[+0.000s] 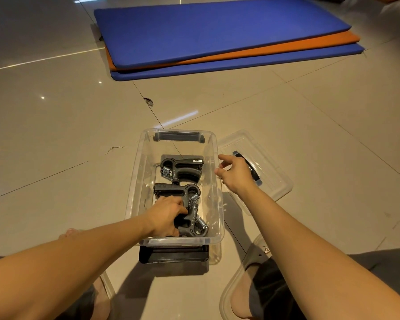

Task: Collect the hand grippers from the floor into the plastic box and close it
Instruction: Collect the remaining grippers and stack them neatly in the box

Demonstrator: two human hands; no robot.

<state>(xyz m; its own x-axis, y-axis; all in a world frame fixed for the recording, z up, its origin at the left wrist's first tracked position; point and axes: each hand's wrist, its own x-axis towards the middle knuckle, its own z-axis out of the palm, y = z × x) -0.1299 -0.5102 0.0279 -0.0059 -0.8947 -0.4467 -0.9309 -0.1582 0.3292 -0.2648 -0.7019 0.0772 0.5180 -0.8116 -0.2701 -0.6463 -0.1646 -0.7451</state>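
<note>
A clear plastic box (214,144) stands open on the tiled floor in front of me. Three black hand grippers with steel springs lie inside: one at the far end (183,168), one in the middle (178,189), one at the near end (193,224). My left hand (168,215) is inside the box, its fingers curled round the near gripper's handle. My right hand (234,173) hovers just outside the box's right rim with loosely bent fingers, holding nothing. The clear lid (263,158) with its dark handle lies on the floor to the right, partly behind my right hand.
Blue and orange exercise mats (217,35) lie stacked on the floor farther ahead. The box has dark latches at its far end (179,136) and near end (173,254). My feet in pale sandals (240,280) are at the bottom, either side of the box.
</note>
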